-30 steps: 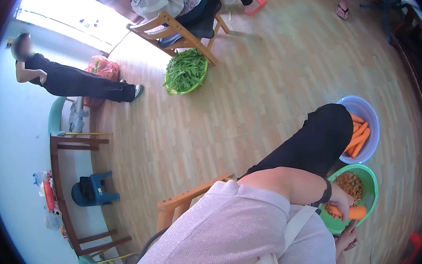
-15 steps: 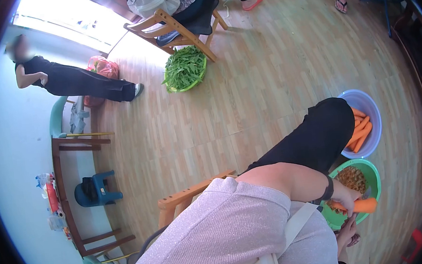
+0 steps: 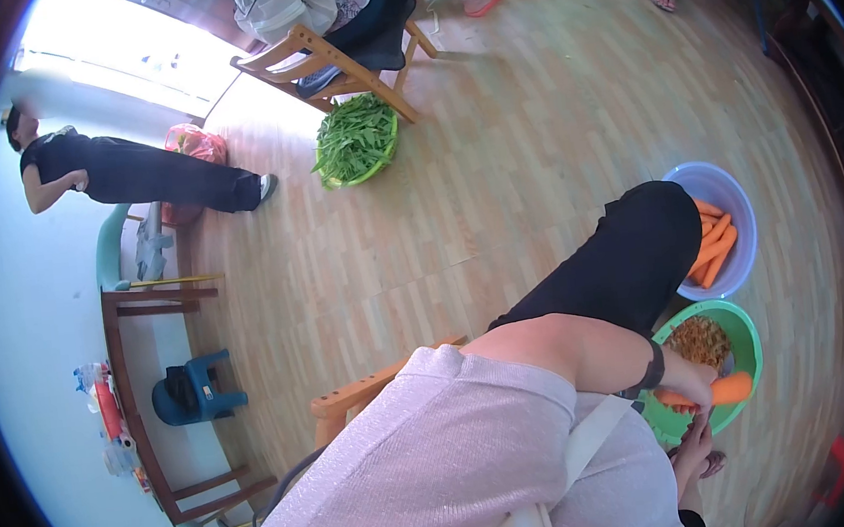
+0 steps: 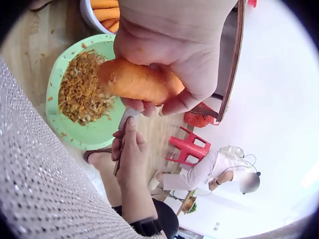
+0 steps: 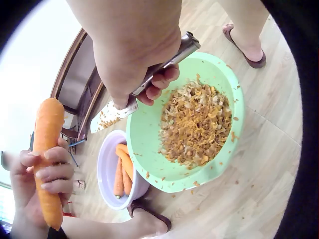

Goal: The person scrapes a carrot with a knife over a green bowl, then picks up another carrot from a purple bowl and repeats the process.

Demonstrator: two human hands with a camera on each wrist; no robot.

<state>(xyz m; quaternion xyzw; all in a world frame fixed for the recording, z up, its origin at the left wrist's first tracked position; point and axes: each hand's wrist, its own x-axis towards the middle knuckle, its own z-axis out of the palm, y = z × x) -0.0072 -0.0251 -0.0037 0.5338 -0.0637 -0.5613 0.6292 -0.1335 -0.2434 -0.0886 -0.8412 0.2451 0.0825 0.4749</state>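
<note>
My left hand [image 3: 691,380] [image 4: 174,55] [image 5: 37,181] holds an orange carrot [image 3: 732,389] [image 4: 137,82] [image 5: 48,129], fingers curled round it. My right hand [image 3: 692,449] [image 4: 132,154] [image 5: 132,64] grips the metal handle of a knife-like tool [image 5: 164,65], whose wide blade [image 5: 110,116] has orange bits stuck on it. In the left wrist view the blade [image 4: 129,113] is just below the carrot, partly hidden by my left fingers. Both hands are over or beside a green basin [image 3: 745,336] [image 4: 89,137] [image 5: 209,67] holding a heap of peelings [image 4: 82,89] [image 5: 197,124].
A pale purple basin [image 3: 745,225] [image 5: 107,169] of carrots stands beside the green one. Further off are a basin of leafy greens [image 3: 356,139], a wooden chair [image 3: 299,58], a blue stool [image 3: 214,387] and a standing person [image 3: 143,172]. Red stools [image 4: 189,148] show in the left wrist view.
In the head view both basins have shifted upward in the picture. The carrot reaches further right over the green basin than a second ago, with my left hand still round it.
</note>
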